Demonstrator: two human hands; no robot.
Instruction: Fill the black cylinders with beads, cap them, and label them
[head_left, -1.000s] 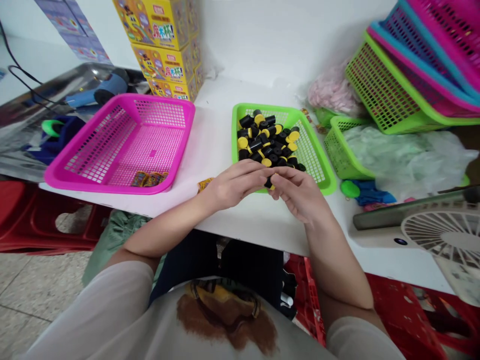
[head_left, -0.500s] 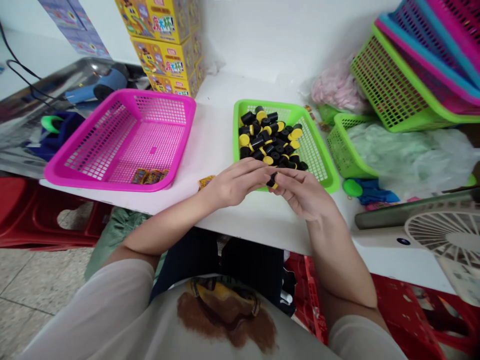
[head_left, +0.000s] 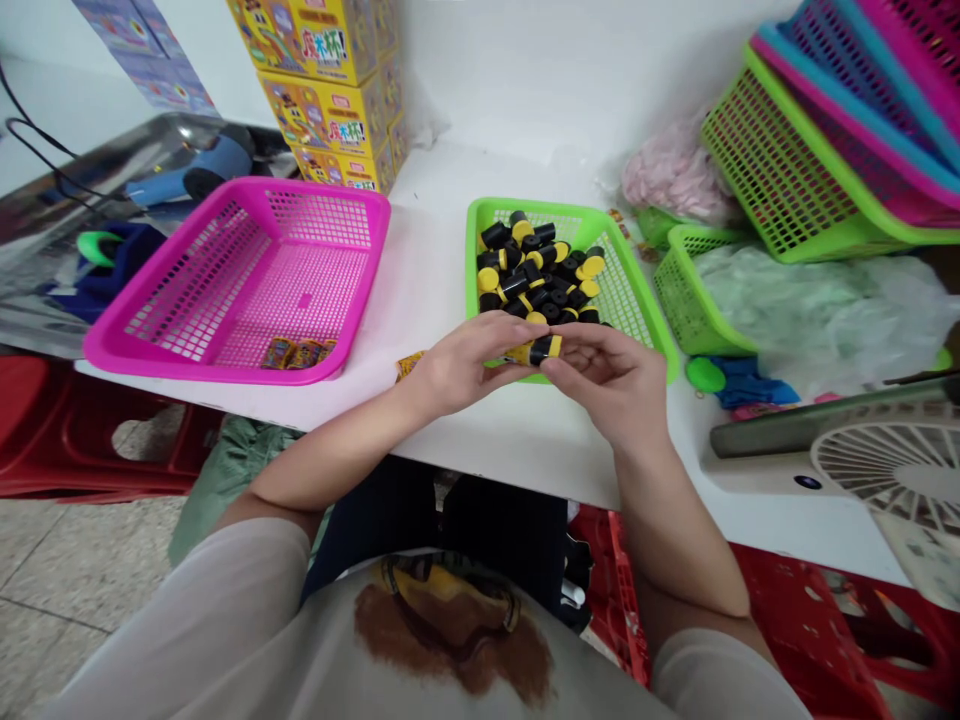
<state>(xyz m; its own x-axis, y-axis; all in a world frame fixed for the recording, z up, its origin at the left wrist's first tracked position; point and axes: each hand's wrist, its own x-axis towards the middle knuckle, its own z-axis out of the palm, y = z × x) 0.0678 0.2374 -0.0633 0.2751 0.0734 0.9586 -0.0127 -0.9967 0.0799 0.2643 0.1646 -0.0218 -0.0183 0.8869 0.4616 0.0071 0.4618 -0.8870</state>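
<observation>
A small black cylinder with a yellow cap (head_left: 546,349) lies sideways between my two hands, over the near edge of the green basket (head_left: 652,335). My left hand (head_left: 463,365) is closed around its left end, where a bit of yellow shows between the fingers. At the capped end, my right hand (head_left: 622,385) pinches with thumb and forefinger, the other fingers curled behind. Several more black cylinders with yellow caps (head_left: 536,265) are heaped in the green basket. Beside my left wrist lies a small printed yellow wrapper (head_left: 409,364), partly hidden.
A pink basket (head_left: 367,250) at left holds a few small printed pieces (head_left: 306,354). Yellow boxes (head_left: 330,110) are stacked behind it. A blue tape dispenser (head_left: 112,265) stands far left. Stacked baskets (head_left: 795,150), plastic bags (head_left: 817,300) and a fan (head_left: 892,470) crowd the right.
The cylinder has turned so its black side and yellow cap face me more. My right hand's fingers have opened out around the capped end. The baskets look unmoved.
</observation>
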